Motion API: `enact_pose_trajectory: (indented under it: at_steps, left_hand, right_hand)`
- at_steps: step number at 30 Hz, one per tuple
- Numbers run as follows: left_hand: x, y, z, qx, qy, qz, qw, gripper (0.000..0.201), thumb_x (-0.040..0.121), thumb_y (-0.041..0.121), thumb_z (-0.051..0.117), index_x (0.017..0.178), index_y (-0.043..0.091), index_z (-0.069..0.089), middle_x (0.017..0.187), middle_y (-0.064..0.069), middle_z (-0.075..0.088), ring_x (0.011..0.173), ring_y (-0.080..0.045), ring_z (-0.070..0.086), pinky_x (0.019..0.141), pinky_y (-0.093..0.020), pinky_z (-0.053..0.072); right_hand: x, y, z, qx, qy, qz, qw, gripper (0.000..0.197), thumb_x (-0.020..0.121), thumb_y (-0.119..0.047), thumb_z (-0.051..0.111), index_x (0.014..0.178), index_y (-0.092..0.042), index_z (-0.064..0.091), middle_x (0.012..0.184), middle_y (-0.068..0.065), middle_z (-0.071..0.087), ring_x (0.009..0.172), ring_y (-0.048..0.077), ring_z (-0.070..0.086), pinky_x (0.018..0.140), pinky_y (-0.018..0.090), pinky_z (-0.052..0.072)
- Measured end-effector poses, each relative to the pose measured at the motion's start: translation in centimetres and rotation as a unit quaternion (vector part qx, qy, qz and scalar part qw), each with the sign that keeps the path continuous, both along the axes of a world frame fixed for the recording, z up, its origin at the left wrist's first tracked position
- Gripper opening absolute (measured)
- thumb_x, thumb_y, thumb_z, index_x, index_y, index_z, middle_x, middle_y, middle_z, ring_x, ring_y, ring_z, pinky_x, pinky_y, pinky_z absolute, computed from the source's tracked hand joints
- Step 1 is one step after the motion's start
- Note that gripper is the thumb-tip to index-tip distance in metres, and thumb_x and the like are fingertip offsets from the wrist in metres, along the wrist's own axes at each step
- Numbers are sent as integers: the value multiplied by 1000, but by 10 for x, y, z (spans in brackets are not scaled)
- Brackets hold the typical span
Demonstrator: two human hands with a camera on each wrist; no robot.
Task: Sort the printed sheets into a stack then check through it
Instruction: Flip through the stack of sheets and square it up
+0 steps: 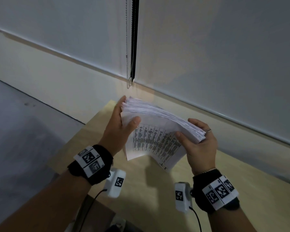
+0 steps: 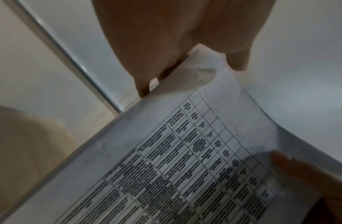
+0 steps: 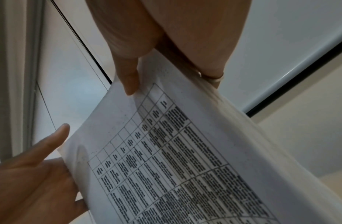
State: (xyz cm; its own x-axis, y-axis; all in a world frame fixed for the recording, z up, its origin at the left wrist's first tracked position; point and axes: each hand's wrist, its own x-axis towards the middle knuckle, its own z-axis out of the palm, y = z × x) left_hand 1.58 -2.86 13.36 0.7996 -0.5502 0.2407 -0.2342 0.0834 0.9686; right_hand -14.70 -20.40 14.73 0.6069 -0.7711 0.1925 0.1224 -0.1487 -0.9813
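A thick stack of printed sheets [image 1: 157, 129] hangs in the air above a light wooden table [image 1: 141, 186], tilted and bowed, with a printed table of text facing me. My left hand [image 1: 122, 118] grips its left edge, thumb on the front sheet and fingers behind. My right hand [image 1: 197, 136] grips the right edge the same way, with a ring on one finger. In the left wrist view the sheets [image 2: 185, 159] fill the lower right under my left hand [image 2: 166, 53]. In the right wrist view the stack [image 3: 175, 151] curves under my right hand [image 3: 156, 45], with the left hand [image 3: 32, 174] at lower left.
A pale wall and roller blinds stand right behind the table, with a bead chain [image 1: 130, 47] hanging just above the stack. Grey floor [image 1: 15, 131] lies to the left of the table. Cables run from both wrist cameras at the bottom.
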Motion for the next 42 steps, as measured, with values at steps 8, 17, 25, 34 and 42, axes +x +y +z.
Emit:
enact_pose_trajectory:
  at_steps: [8, 17, 25, 34, 42]
  left_hand:
    - [4, -3, -3, 6, 30, -23, 999, 98, 82, 52, 65, 155, 9, 16, 142, 4, 51, 127, 1, 53, 107, -24, 44]
    - [13, -9, -8, 57, -39, 22, 997, 39, 80, 47, 59, 109, 20, 59, 92, 14, 66, 86, 2, 63, 79, -23, 46]
    - [2, -6, -17, 16, -15, -34, 999, 63, 76, 43, 68, 118, 3, 42, 101, 7, 56, 88, 5, 60, 76, -17, 49]
    - [-6, -21, -8, -1, 36, -13, 999, 37, 82, 48, 57, 107, 21, 54, 89, 18, 68, 82, 3, 65, 75, -14, 49]
    - [-2, -18, 44, 158, -275, 181, 931, 84, 69, 56, 72, 140, 24, 43, 142, 1, 38, 132, -22, 34, 106, -35, 28]
  right_hand:
    - [2, -1, -3, -7, -1, 8, 1000, 42, 70, 3, 82, 109, 2, 65, 96, 0, 71, 83, 4, 69, 77, 21, 57]
    - [5, -9, -3, -2, 0, 24, 1000, 13, 74, 1, 79, 82, -4, 70, 68, -10, 70, 65, 3, 64, 63, 17, 51]
    - [-7, -8, -4, -14, -18, -5, 1000, 31, 76, -4, 79, 104, -3, 67, 88, -7, 71, 79, 2, 68, 70, 18, 55]
    - [-2, -3, -7, -68, -18, -51, 996, 23, 84, -3, 73, 103, -10, 63, 87, -18, 68, 81, -9, 63, 72, 10, 49]
    - [8, -14, 1, -263, 49, -16, 963, 8, 87, 2, 68, 90, -5, 71, 73, -22, 64, 73, -13, 60, 67, 5, 43]
